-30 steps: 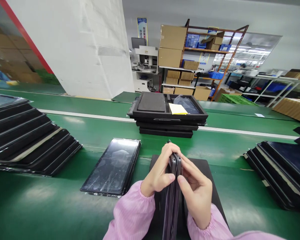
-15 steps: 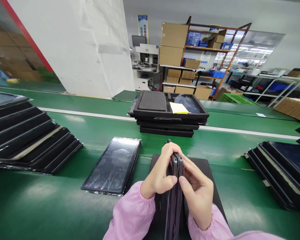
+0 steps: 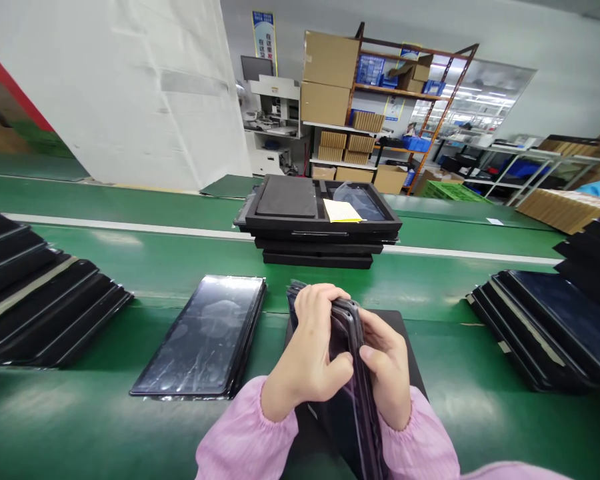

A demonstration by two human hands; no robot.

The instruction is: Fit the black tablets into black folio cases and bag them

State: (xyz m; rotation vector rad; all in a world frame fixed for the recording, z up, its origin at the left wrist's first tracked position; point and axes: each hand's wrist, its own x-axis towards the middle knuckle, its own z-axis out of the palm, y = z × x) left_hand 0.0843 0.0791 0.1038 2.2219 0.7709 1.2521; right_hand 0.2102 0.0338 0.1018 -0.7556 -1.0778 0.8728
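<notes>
Left grip (image 3: pixel 311 347) and right grip (image 3: pixel 389 363) clasp dark panels (image 3: pixel 359 390) on edge between them.

Held panels (image 3: pixel 359 393): near ends cut off at bottom edge, faces partly behind left hand (image 3: pixel 307 347), count unclear. Black pad (image 3: pixel 395 320) underneath mostly covered. Left stack (image 3: pixel 80 293) and right stack (image 3: pixel 565 310) run out of frame. Yellow note's (image 3: pixel 343 211) writing too small; stuff behind far window (image 3: pixel 495 93) likewise.

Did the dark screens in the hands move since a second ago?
Yes, the held screens did: judged against the flat stack on the green table, their near end has swung to the right, away from that stack.
</notes>
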